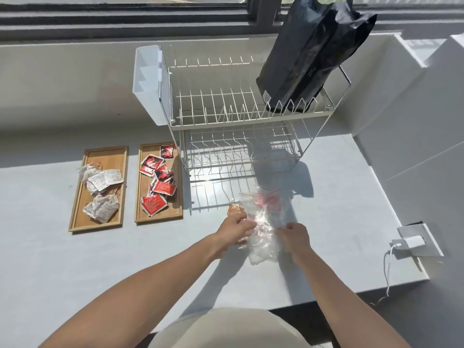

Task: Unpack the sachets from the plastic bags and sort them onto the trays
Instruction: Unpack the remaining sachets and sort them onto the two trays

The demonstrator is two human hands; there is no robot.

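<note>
Clear plastic bag (263, 229) pinched between left hand (234, 228) and right hand (292, 237); unpacking underway, next extract the red sachets (267, 202) just beyond the fingers.

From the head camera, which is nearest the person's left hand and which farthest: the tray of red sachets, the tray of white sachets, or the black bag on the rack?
Measured from the left hand:
1. Tray of red sachets, to its left on the counter.
2. Tray of white sachets, further left, beside the first tray.
3. Black bag, up on the dish rack, far behind.

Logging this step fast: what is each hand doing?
Left hand: shut on the clear plastic bag.
Right hand: shut on the same bag.
</note>
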